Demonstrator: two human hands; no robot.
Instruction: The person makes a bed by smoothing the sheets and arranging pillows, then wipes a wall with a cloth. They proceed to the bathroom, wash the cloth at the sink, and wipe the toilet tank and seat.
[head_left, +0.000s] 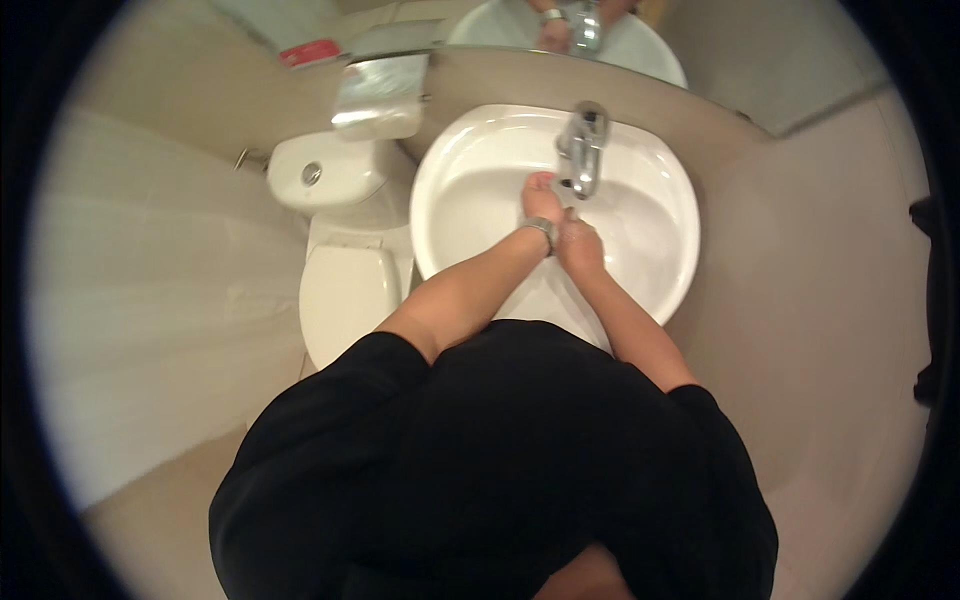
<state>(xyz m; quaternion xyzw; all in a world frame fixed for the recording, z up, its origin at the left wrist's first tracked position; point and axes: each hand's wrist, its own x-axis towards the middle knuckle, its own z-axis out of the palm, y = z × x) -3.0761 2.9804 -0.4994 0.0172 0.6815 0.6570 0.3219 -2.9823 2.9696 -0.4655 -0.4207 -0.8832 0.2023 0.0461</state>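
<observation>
Both my hands are over the bowl of a white ceramic washbasin (465, 217), just below a chrome tap (586, 154). My left hand (541, 198) is nearest the spout, slightly to its left. Around the left wrist sits a metal-banded wristwatch (543, 228). My right hand (580, 244) lies close beside the left hand and watch, apparently touching them. Its skin has a wet-looking shine. No object shows in either hand, but the fingers are partly hidden and blurred. Whether water runs from the spout is unclear.
Left of the basin stands a white toilet with its lid (349, 300) down and a push button (312, 174) on the cistern. A shiny metal wall dispenser (381, 94) hangs above it. A mirror (720, 52) spans the wall behind the tap, reflecting hands and basin.
</observation>
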